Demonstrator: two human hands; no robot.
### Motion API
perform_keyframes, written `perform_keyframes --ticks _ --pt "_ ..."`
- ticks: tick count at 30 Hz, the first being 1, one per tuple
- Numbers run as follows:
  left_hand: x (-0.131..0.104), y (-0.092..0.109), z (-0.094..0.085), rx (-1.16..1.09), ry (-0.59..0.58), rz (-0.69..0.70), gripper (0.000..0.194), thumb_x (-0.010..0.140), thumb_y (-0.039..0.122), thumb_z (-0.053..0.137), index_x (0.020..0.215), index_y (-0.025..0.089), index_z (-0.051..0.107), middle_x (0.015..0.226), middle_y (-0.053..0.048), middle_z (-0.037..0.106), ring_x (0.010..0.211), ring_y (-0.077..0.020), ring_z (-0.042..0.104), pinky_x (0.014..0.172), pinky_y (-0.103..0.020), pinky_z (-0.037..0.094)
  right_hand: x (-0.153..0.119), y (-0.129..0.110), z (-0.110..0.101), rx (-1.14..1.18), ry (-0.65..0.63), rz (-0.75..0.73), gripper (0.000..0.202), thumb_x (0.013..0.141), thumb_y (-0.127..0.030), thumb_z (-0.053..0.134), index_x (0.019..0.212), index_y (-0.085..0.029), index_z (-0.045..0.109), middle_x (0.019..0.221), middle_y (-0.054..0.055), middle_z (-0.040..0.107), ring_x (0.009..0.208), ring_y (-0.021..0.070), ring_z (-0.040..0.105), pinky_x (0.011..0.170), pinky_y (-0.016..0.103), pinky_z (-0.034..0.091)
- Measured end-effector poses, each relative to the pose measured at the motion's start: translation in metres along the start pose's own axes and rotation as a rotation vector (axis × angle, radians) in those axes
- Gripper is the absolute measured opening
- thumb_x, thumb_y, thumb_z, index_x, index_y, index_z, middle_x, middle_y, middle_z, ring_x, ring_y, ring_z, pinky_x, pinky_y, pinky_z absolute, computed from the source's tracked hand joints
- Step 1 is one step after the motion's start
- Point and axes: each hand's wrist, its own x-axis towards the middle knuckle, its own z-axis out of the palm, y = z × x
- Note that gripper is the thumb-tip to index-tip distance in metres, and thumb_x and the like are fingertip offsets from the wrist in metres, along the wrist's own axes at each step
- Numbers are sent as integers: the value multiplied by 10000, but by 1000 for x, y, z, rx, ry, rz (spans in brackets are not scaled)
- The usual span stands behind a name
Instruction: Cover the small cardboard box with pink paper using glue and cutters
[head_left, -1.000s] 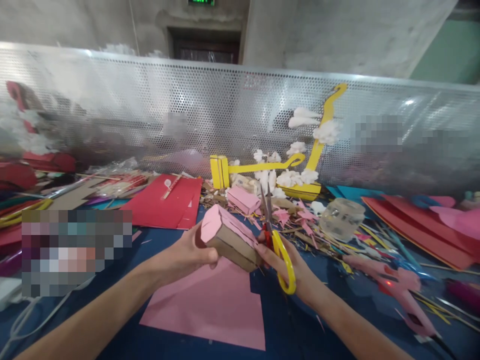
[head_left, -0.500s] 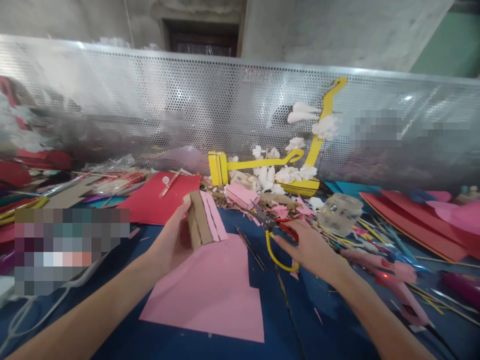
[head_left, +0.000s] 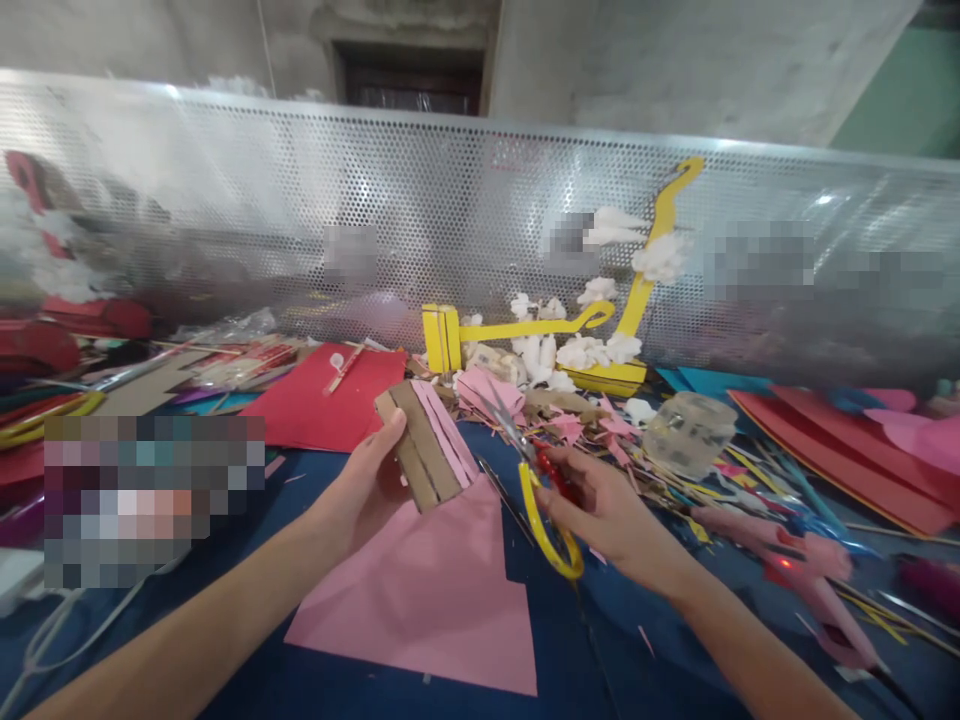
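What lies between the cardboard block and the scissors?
In the head view, a thin dark tool beside the pink sheet shows between the block and the scissors.

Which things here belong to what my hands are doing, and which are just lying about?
In hand, or likely part of it:
Cardboard block, in the left hand
Scissors, in the right hand
Pink sheet, below the block

Untouched, seemingly just lying about:
Red sheets
Yellow hooked pieces
Glue gun, red light on

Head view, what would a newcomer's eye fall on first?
Probably the yellow hook standing tall before the metal screen, right of centre, with white tufts on it. Nearer, around the middle, the left grip holds a brown-and-pink block; to its right, the right grip holds yellow-and-red scissors.
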Motion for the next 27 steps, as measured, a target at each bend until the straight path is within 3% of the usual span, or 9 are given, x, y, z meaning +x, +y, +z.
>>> perform_keyframes --ticks 3,9,13,17,23,27 --pt "2 1 -2 -6 -40 87 503 897 472 769 1301 179 702 1279 -133 763 1251 -324 687 946 -381 627 -7 -12 4 -30 -67 -42 437 923 -469 679 1269 -208 625 1084 73 743 913 233 699 806 351 567" --pt "6 8 -6 -44 -87 245 500 904 464 767 1336 227 681 1286 -81 768 1232 -285 694 926 -341 629 -8 -28 5 -133 -34 -109 401 883 -361 704 1253 -216 661 1142 75 744 950 227 705 822 348 568" --pt "6 10 -5 -38 -103 281 557 883 483 785 1361 227 662 1275 -83 770 1247 -297 683 934 -346 621 -10 -34 4 -165 2 -155 347 872 -345 701 1191 -208 701 1052 61 763 842 205 695 750 327 567" --pt "2 13 -3 -45 -39 301 586 853 494 808 1373 275 649 1283 -38 771 1308 -295 644 964 -330 601 -13 -35 5 -185 15 -183 307 877 -346 698 1152 -211 716 917 29 757 701 174 648 647 301 549" --pt "1 13 -4 -41 -46 303 595 860 499 799 1390 286 633 1254 -40 780 1350 -303 610 1011 -357 581 -11 -33 9 -218 101 -239 303 851 -335 696 1128 -213 716 935 53 759 725 191 673 662 318 578" --pt "2 13 -5 -13 -65 314 546 866 501 790 1348 275 665 1289 -43 765 1313 -312 632 961 -353 597 -11 -37 11 -233 109 -242 264 856 -334 683 1085 -207 716 877 47 744 689 180 651 640 302 567"
